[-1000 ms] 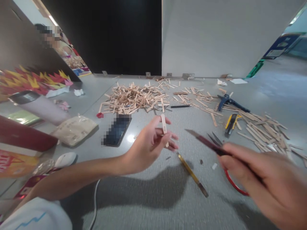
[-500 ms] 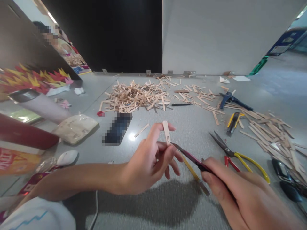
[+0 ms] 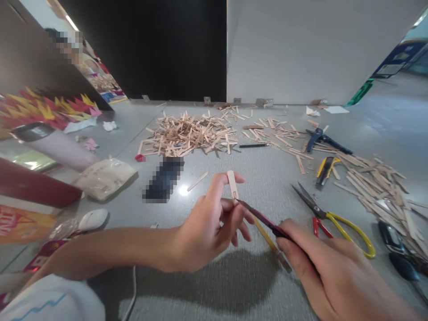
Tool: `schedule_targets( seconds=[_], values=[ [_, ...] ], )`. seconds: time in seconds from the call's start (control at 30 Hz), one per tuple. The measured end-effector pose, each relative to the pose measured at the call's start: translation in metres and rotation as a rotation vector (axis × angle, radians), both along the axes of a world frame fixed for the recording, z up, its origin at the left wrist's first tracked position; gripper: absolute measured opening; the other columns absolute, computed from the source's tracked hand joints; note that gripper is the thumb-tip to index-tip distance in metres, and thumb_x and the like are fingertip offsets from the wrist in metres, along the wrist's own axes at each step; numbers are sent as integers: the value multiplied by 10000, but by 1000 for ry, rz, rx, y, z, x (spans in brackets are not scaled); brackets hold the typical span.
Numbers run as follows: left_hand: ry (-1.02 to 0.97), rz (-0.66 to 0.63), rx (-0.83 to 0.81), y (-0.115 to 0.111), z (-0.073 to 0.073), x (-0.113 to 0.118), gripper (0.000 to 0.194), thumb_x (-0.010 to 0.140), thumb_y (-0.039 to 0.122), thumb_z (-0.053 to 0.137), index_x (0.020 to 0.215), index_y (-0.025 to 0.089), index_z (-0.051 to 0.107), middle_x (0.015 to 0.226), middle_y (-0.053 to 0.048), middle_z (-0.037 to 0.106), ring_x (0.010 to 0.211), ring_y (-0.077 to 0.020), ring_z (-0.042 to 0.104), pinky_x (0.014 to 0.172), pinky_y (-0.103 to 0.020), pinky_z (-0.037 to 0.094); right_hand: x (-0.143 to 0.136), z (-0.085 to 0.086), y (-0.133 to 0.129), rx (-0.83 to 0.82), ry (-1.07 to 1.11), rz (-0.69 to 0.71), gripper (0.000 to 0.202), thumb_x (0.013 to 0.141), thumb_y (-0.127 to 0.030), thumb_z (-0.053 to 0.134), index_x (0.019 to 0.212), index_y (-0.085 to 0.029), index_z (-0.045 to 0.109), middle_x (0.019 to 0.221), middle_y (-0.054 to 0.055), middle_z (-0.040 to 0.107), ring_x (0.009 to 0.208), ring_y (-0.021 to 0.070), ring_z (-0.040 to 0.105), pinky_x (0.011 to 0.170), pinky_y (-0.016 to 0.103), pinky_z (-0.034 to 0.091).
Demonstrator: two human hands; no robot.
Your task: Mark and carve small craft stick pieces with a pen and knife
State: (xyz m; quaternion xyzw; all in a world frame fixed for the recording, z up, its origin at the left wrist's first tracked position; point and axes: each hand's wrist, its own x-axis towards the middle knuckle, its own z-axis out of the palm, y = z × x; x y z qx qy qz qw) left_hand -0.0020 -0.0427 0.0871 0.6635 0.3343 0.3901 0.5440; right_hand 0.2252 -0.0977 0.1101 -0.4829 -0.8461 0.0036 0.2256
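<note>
My left hand [image 3: 207, 223] pinches a short wooden craft stick [image 3: 231, 182], rounded end up, between thumb and fingers. A small rectangle is drawn near its lower end. My right hand [image 3: 327, 263] is wrapped round a slim dark-red craft knife [image 3: 262, 218]. Its pointed tip meets the stick's lower end, just by the drawn rectangle and close to my left thumb. Beneath the knife, a yellow-handled tool [image 3: 267, 236] with a flat dark end lies on the table; part of it is hidden by my left fingers.
A heap of craft sticks [image 3: 190, 136] lies at the back, with more sticks [image 3: 381, 187] at right. Nearby are yellow-handled scissors [image 3: 321, 211], a yellow utility knife [image 3: 326, 171] and blue pliers-like tool [image 3: 314, 139]. At left lie a phone [image 3: 163, 178], mouse [image 3: 93, 220] and tumbler [image 3: 56, 145].
My right hand has shifted slightly left, and the knife tip has come onto the stick's lower end by the drawn rectangle. The stick sits slightly lower in my left hand's grip.
</note>
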Motion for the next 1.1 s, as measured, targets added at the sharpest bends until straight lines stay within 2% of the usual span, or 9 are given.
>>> schedule_targets(
  seconds=[0.17, 0.4, 0.57, 0.63, 0.73, 0.83, 1.0, 1.1],
  values=[
    [155, 79, 207, 0, -6, 0, 446, 1100, 192, 506, 1487, 220, 285, 814, 12, 731, 650, -141, 748, 549, -195, 555, -4, -3, 2, 14, 1, 8, 438, 1190, -365, 311, 1036, -237, 701, 625, 11, 747, 427, 169, 696, 392, 234, 487],
    [325, 260, 482, -4, -24, 0, 508, 1092, 168, 486, 1567, 194, 305, 811, 8, 762, 617, -153, 756, 631, -248, 604, -12, -12, -3, 193, -84, 55, 472, 1198, -265, 266, 1080, -150, 708, 487, -35, 629, 303, 150, 589, 354, 269, 406],
    [418, 378, 526, -8, -28, 2, 499, 1095, 176, 499, 1565, 197, 335, 847, 0, 775, 656, -172, 788, 628, -251, 627, -15, -16, -2, 256, -160, 105, 507, 1188, -164, 204, 1125, -69, 699, 595, 13, 712, 327, 142, 610, 368, 297, 408],
    [427, 400, 542, -8, -31, 3, 497, 1088, 175, 512, 1557, 203, 351, 877, -7, 784, 682, -180, 803, 637, -255, 636, -17, -17, 0, 229, -132, 107, 527, 1193, -176, 189, 1113, -70, 699, 565, 3, 691, 314, 129, 590, 352, 281, 389],
    [405, 359, 549, -9, -35, 4, 500, 1076, 147, 502, 1554, 200, 367, 771, 31, 752, 639, -178, 789, 620, -245, 624, -18, -17, 1, 144, -42, 61, 510, 1208, -272, 228, 1078, -139, 703, 494, -34, 631, 309, 127, 580, 356, 240, 399],
    [379, 300, 479, -9, -32, 4, 492, 1073, 154, 499, 1547, 185, 369, 712, 42, 722, 580, -173, 748, 596, -252, 600, -18, -16, 2, 120, -2, 20, 482, 1202, -306, 267, 1092, -172, 717, 529, -15, 668, 347, 150, 619, 384, 240, 442],
    [250, 146, 301, -4, -11, 2, 454, 1086, 202, 515, 1510, 203, 351, 773, 5, 735, 623, -173, 734, 536, -239, 521, -12, -8, 5, 0, 30, 20, 411, 1180, -325, 352, 1054, -199, 723, 593, 10, 716, 401, 157, 649, 398, 222, 465],
    [141, 35, 124, 4, 4, 1, 506, 1069, 273, 608, 1493, 219, 337, 958, -68, 774, 754, -190, 760, 494, -212, 489, -4, -2, 9, -58, 58, 23, 369, 1162, -297, 393, 1003, -226, 718, 652, 17, 752, 465, 148, 682, 446, 196, 499]
  ],
)
